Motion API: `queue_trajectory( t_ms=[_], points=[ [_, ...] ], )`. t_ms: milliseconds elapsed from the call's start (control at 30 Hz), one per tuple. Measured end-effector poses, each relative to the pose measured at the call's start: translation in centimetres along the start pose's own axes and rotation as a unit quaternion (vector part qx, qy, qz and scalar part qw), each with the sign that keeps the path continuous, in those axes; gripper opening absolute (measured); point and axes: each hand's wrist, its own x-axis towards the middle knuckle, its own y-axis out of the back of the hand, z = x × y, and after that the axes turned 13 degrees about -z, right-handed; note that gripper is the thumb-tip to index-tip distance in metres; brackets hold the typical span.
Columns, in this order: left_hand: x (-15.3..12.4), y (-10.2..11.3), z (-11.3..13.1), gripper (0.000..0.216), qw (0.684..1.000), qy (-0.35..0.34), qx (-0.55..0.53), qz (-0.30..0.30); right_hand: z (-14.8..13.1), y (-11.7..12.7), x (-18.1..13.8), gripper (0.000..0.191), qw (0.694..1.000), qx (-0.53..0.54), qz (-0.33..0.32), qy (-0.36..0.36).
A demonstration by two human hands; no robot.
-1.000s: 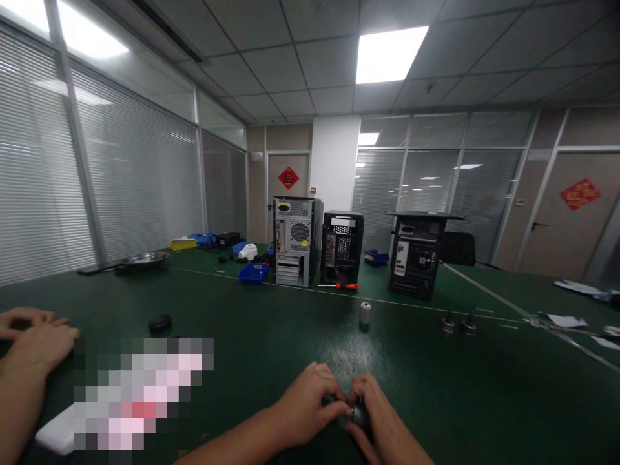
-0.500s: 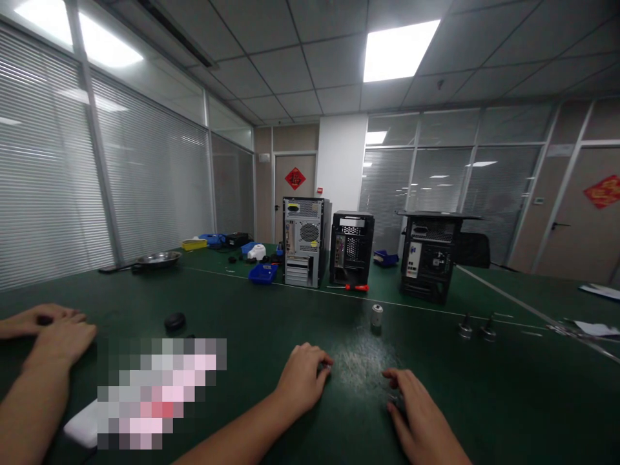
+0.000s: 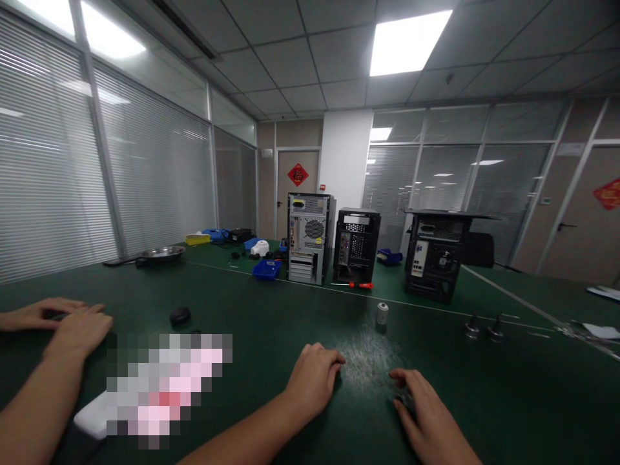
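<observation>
My left hand (image 3: 314,380) rests on the green table with its fingers curled and the thumb pressed to the index finger. Whatever it holds is hidden. To its right, my right hand (image 3: 426,403) is half curled on its side. A small dark, partly shiny piece (image 3: 401,400) shows by the thumb tip under the fingers, too little of it to name. Beyond the gap between my hands, a small white-grey cylinder (image 3: 382,314) stands upright on the table. It touches neither hand.
At the left lie another person's hands (image 3: 77,330). A pixelated object with a white end (image 3: 92,413) and a round black object (image 3: 180,316) are nearby. Computer cases (image 3: 307,239), a red screwdriver (image 3: 361,285), a blue bin (image 3: 267,269) and two metal pieces (image 3: 471,328) stand farther back.
The whole view has shifted slightly right. My left hand's fingers have closed a little over the small shiny bit seen before at its fingertips. My right hand is nearly unchanged.
</observation>
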Motion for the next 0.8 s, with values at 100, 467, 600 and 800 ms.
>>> queue_trajectory(
  t_ms=[100,467,600,800],
  points=[
    [0.0,0.2,0.0,0.022,1.000,0.013,-0.005,-0.005,0.2,-0.1,0.0,0.040,1.000,0.018,-0.003,-0.013],
    [0.0,-0.6,0.1,0.018,0.995,-0.067,-0.069,-0.032,-2.0,1.4,0.2,0.038,0.996,0.077,-0.030,0.037],
    [-0.5,-0.7,1.3,0.020,0.974,-0.152,-0.141,-0.092,-3.7,2.3,0.1,0.030,0.994,0.065,-0.015,0.086],
    [-0.9,-1.3,2.4,0.016,0.962,-0.204,-0.129,-0.130,-4.6,1.6,0.2,0.026,0.983,0.020,-0.042,0.177]
  ],
)
